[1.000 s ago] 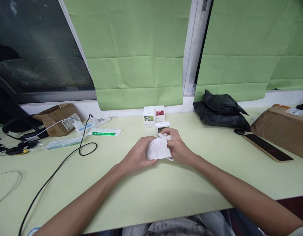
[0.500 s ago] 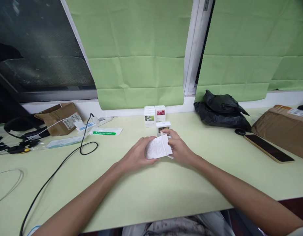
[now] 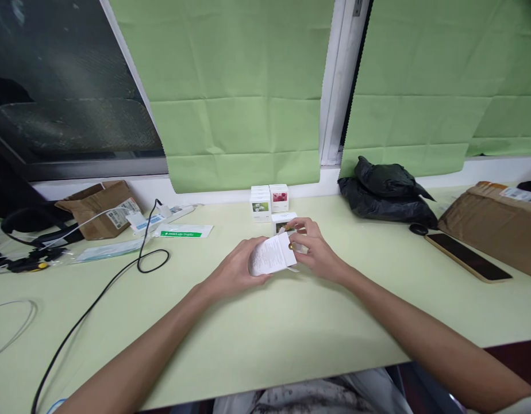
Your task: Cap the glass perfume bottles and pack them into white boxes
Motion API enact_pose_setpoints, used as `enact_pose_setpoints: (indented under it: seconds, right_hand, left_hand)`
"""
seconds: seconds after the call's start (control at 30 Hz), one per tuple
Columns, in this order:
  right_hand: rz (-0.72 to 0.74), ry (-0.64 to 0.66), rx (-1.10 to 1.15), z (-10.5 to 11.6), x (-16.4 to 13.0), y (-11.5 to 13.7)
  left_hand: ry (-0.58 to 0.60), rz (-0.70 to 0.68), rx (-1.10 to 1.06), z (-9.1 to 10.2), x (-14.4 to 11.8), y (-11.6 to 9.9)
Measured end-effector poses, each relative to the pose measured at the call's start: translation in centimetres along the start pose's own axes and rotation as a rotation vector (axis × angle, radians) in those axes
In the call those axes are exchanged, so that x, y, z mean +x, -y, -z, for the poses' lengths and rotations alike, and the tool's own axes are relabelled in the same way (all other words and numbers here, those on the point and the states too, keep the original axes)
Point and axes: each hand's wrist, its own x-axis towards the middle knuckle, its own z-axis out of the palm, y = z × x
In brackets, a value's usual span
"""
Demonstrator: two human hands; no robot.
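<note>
My left hand (image 3: 237,264) is wrapped round a small white box (image 3: 270,254) with fine grey print on the side facing me. The box lies tilted above the table, its right end open with flaps sticking out. At that open end is my right hand (image 3: 315,250), fingers bent and fingertips close by the flaps. A small gold-coloured round thing (image 3: 291,246) shows beside the right fingertips; what it belongs to is hidden. Just behind my hands stands another white box (image 3: 283,218), partly covered by the right fingers.
Several white boxes (image 3: 260,208) with picture labels stand at the back, one with a red picture (image 3: 280,198). On the right are a black plastic bag (image 3: 386,192), a phone (image 3: 468,257) and a brown parcel (image 3: 493,224). An open carton (image 3: 104,213) and a black cable (image 3: 93,305) lie left.
My right fingers have drawn back slightly and spread from the box's open end, and the gold-coloured thing now shows there. My left hand keeps its hold. The view has shifted slightly.
</note>
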Motion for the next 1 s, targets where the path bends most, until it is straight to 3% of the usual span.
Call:
enact_pose_setpoints:
  seconds: [0.13,0.3,0.63,0.83,1.0]
  right_hand:
    - [-0.048,0.066,0.000,1.4,0.3,0.1]
    - [-0.156,0.142,0.245,2.4,0.5,0.2]
    - [-0.358,0.042,0.824,1.9,1.0,-0.2]
    - [-0.512,-0.075,0.830,2.2,1.1,-0.7]
    - [-0.516,-0.038,0.710,1.4,0.7,-1.7]
  left_hand:
    - [-0.002,-0.013,0.005,0.3,0.0,0.3]
    - [0.013,-0.008,0.030,0.8,0.0,0.4]
    - [-0.037,0.048,0.094,1.9,0.4,1.5]
    - [-0.183,0.222,-0.037,2.1,0.8,3.1]
    - [-0.299,0.385,-0.206,1.1,1.5,4.8]
